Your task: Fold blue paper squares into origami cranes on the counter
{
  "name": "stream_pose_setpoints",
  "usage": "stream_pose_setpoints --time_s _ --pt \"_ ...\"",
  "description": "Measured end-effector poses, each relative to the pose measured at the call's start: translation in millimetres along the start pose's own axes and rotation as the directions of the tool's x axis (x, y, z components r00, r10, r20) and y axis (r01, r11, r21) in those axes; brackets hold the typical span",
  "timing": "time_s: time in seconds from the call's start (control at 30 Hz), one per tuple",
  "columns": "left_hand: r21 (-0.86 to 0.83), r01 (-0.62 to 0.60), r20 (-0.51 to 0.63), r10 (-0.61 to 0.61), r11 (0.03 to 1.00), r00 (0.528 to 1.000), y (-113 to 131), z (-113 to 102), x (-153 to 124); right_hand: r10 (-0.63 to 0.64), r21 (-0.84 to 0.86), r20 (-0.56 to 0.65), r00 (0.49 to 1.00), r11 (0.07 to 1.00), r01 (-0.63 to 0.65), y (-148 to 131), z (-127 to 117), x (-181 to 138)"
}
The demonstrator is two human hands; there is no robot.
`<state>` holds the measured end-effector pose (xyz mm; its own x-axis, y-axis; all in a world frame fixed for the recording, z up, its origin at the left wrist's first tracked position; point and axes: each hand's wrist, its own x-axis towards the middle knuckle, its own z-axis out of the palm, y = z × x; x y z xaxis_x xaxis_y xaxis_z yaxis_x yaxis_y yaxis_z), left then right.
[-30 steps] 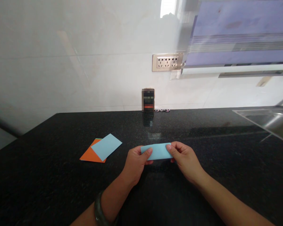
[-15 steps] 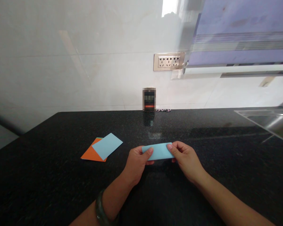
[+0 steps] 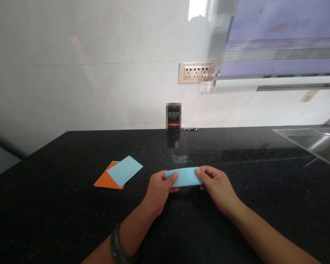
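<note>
Light blue paper strip (image 3: 186, 178) is up over the black desk (image 3: 71, 220), just right of the orange paper (image 3: 107, 179). Left hand (image 3: 157, 194) has its grip pinched on one end, right hand (image 3: 220, 189) is pinching the other. There's also a pale blue sheet (image 3: 125, 171) partly covering the orange paper, plus some pixelated dark block (image 3: 173, 116) standing beyond and right of the orange paper.

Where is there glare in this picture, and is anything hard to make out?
Head view: bright white glare high on the glossy wall, and a shiny streak in the sink; head view: the dark counter mirrors the pixelated upright object, whose details cannot be told; head view: the held light blue paper between left hand and right hand shows fairly clear edges.
</note>
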<state>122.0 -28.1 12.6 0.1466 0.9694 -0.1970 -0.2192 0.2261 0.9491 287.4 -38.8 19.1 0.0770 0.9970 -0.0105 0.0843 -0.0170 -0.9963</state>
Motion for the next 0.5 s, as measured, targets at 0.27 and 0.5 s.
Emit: stream_pose_setpoints --time_s 0.27,0.5 --pt "0.024 0.002 0.001 -0.002 1.0 1.0 1.5 -0.5 -1.9 0.002 -0.025 -0.008 1.0 1.0 -0.003 -1.4 -0.2 -0.2" --pt "0.041 -0.002 0.003 0.002 0.999 1.0 2.2 -0.5 -1.6 -0.008 -0.038 -0.009 1.0 0.999 0.007 -2.0 -0.5 -0.1"
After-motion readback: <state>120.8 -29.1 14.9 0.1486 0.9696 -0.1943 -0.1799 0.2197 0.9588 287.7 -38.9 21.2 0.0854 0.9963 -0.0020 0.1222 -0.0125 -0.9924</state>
